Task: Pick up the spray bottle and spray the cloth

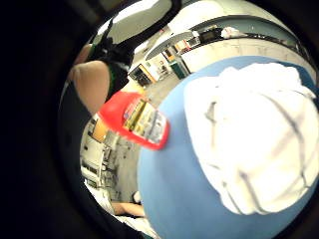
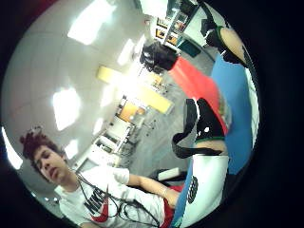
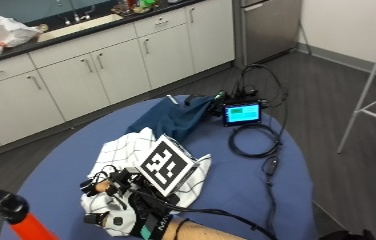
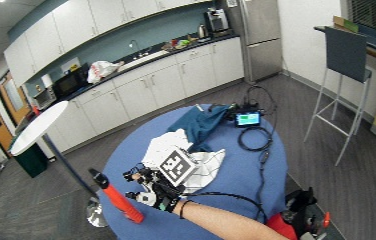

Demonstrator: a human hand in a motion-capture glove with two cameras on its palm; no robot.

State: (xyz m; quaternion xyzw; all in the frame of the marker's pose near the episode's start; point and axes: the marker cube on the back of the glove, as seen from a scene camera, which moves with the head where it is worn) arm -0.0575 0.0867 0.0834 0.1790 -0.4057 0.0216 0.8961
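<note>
The gloved right hand [image 3: 125,207] rests over the near edge of the white checked cloth [image 3: 125,150] on the blue tabletop [image 3: 241,180]; whether its fingers grasp anything I cannot tell, since they are partly hidden. The red spray bottle [image 4: 118,200] stands tilted just beside the hand, its base cut off in the outside view. A dark blue cloth [image 3: 175,117] lies beyond.

Spray bottle [image 4: 118,201] looks like smooth red plastic with a glossy paper label. The checked towel [image 3: 131,155] is soft crumpled cloth, the blue table [image 3: 241,175] matt, and the glove [image 3: 138,210] black fabric.
</note>
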